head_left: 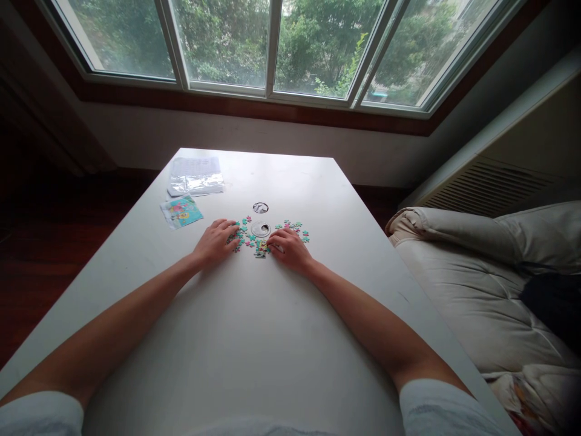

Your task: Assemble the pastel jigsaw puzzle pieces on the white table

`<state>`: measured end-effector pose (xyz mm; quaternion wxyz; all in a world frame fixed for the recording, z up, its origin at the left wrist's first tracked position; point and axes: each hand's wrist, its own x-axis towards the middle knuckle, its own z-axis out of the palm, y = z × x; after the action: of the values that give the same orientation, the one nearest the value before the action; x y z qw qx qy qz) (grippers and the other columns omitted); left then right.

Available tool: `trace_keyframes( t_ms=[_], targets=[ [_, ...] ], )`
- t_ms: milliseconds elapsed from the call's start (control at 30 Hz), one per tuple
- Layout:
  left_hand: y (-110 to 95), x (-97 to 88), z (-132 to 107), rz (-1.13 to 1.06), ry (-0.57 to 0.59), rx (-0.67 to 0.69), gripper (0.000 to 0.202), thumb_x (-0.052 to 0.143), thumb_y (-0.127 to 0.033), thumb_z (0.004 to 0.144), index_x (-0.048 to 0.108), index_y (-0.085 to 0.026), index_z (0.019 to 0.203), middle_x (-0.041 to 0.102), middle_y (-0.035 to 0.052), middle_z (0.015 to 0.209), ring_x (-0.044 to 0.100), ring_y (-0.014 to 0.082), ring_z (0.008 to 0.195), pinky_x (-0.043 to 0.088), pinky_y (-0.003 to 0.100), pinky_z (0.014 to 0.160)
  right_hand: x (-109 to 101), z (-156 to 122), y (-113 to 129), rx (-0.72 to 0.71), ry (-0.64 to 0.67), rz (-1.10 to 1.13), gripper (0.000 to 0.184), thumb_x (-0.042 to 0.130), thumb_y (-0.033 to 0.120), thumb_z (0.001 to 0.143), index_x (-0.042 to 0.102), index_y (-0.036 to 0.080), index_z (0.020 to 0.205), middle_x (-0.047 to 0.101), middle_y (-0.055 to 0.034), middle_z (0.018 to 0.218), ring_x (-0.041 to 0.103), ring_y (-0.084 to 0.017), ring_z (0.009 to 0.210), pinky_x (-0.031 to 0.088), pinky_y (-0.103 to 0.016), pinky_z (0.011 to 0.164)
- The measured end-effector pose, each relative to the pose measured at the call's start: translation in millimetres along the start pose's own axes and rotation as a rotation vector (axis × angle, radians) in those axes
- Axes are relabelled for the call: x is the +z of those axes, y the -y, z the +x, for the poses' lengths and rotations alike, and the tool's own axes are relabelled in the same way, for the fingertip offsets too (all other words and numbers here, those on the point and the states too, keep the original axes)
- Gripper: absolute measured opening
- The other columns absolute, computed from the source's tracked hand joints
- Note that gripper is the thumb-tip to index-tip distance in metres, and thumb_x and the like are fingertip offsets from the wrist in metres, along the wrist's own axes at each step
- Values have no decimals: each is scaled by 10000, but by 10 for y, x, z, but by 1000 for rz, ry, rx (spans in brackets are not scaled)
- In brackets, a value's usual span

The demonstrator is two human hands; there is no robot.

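Observation:
A small joined section of jigsaw puzzle (261, 248), in yellow, green and teal, lies flat on the white table (254, 339). My right hand (289, 247) is at its right edge, thumb and fingertips closed on a puzzle piece that they mostly cover. My left hand (218, 242) lies palm down with its fingers apart, the fingertips over loose teal puzzle pieces (244, 229). More loose pieces (297, 227), teal and pink, are scattered just beyond my right hand. Between the hands, behind the joined section, is a round grommet (261, 229) set in the tabletop.
A second round hole (260, 208) is farther back in the table. A colourful picture card (182, 211) and a clear plastic sleeve with paper (196, 175) lie at the back left. A padded beige seat (467, 284) stands to the right; a window (272, 48) is ahead.

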<state>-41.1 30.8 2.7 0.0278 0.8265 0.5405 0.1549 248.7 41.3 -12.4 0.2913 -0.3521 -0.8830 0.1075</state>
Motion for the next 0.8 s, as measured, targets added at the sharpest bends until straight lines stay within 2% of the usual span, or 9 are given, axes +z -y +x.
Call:
trace_keyframes(
  t_ms=[300,533,633,800],
  targets=[
    [34,52,97,41,-65,-27,448,484,-419,957,619,-208,1328,611,106,1324,470,299,1275,408,446,1100,5,-1,-29,6,1,13,139,605,228,939,734,265,973,719,-52,1067,575,-232,1054,414,-421,1023],
    [-31,56,69,85,-96,-39,429,467,-424,969,628,-224,1313,615,129,1187,503,317,1139,429,484,1025,-5,1,-15,8,10,6,141,605,226,938,733,266,982,718,-53,1075,580,-236,1056,427,-423,1007],
    [-70,44,51,45,-105,-40,408,457,-394,973,630,-231,1304,612,131,1223,497,325,1170,421,499,1029,-20,1,-2,11,17,10,146,607,221,934,735,267,986,718,-55,1076,583,-235,1052,431,-421,1001],
    [-105,26,31,-2,-134,-34,326,417,-337,996,655,-219,1185,626,104,1285,511,290,1211,426,465,1044,-24,3,-1,13,14,11,142,603,231,940,736,260,981,720,-56,1079,582,-236,1051,428,-417,994]
  ],
)
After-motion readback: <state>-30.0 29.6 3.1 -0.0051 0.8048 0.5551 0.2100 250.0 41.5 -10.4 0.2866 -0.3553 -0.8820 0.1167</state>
